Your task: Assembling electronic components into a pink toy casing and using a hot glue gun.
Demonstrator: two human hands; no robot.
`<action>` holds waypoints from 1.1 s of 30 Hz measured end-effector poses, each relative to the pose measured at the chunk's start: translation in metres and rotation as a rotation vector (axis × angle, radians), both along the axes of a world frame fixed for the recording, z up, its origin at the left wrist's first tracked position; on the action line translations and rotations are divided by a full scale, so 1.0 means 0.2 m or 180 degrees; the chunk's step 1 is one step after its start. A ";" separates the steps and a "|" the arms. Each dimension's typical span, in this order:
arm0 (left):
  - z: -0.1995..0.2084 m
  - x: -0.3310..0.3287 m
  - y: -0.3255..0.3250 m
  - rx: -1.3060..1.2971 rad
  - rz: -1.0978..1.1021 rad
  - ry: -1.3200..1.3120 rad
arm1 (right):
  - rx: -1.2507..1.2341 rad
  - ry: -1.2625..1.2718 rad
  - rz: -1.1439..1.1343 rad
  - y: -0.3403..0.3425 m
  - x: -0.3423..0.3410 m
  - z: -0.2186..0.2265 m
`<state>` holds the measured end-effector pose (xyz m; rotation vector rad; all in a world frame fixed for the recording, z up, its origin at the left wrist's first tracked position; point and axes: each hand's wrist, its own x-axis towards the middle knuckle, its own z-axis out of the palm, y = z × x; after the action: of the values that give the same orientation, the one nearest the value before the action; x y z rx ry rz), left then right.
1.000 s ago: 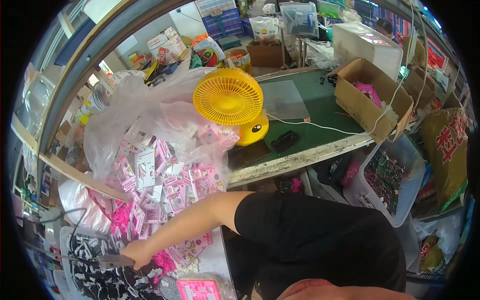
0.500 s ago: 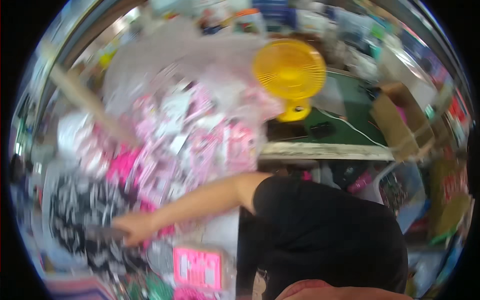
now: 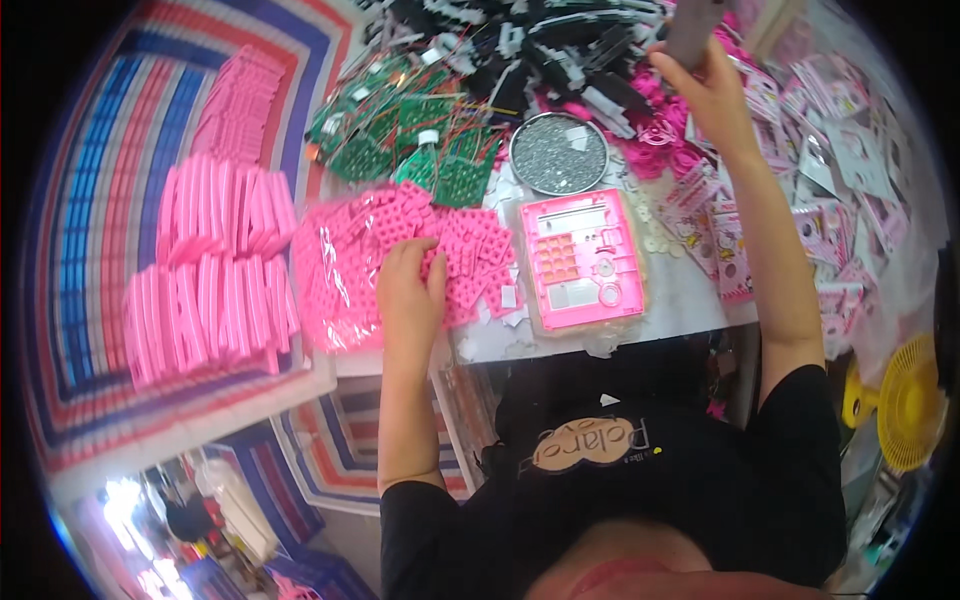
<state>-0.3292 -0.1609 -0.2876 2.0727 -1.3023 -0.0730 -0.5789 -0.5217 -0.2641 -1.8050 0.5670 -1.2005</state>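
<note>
My left hand (image 3: 411, 290) lies on a pile of pink rubber keypads (image 3: 470, 255), its fingers stretched over them and the thumb apart. A clear bag around part of the pile shines beside it. At the top right, my right hand (image 3: 715, 95) is closed around a dark grey, long, flat-sided object (image 3: 692, 30), whose kind I cannot make out; its far end reaches the top of the view. Between my arms, a pink calculator-like casing (image 3: 618, 235) lies open side up on a wrapped stack, with an orange-pink keypad (image 3: 555, 258) set in it.
A round metal dish of small screws (image 3: 559, 153) stands beyond the casing. Green circuit boards (image 3: 440, 150) with wires and black parts (image 3: 550, 60) lie behind. Pink casings (image 3: 215, 310) stand in rows on a striped sheet at left. Printed cards (image 3: 820, 240) and a yellow fan (image 3: 912, 400) are at right.
The view has swung left from the fan side to the casing and the striped sheet. My left hand has come into view on the keypads. My right hand still holds the dark grey object.
</note>
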 end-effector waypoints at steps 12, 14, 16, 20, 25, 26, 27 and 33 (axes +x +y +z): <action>-0.10 -0.04 -0.26 0.0742 0.0307 -0.0973 | -0.0079 0.0380 -0.0317 0.60 -0.43 -0.01; -0.10 -0.01 -0.29 0.1215 0.0265 -0.1106 | 0.0117 0.0484 -0.0212 0.68 -0.50 -0.06; -0.12 0.03 -0.28 0.0751 0.0310 -0.0797 | 0.0302 0.0521 -0.0135 0.73 -0.54 -0.10; -0.07 -0.01 -0.20 -0.0399 0.0698 0.0957 | 0.0320 0.0542 0.0142 0.76 -0.51 -0.15; -0.02 -0.20 -0.12 -0.1459 0.0674 0.3724 | -0.0151 0.0815 0.0896 0.84 -0.23 -0.08; -0.03 -0.21 -0.11 -0.1491 0.0525 0.3995 | -0.0284 0.0767 0.0999 0.84 -0.18 -0.08; -0.04 -0.22 -0.10 -0.1519 0.0371 0.4265 | -0.0416 0.0720 0.1102 0.85 -0.14 -0.07; -0.09 -0.29 -0.06 -0.1581 -0.0028 0.5297 | -0.0095 0.0836 0.1357 0.92 -0.02 -0.03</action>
<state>-0.3878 -0.1728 -0.3052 0.9102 -0.1833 -1.0727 -0.5835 -0.3375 -0.2693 -1.9970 0.2854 -0.6933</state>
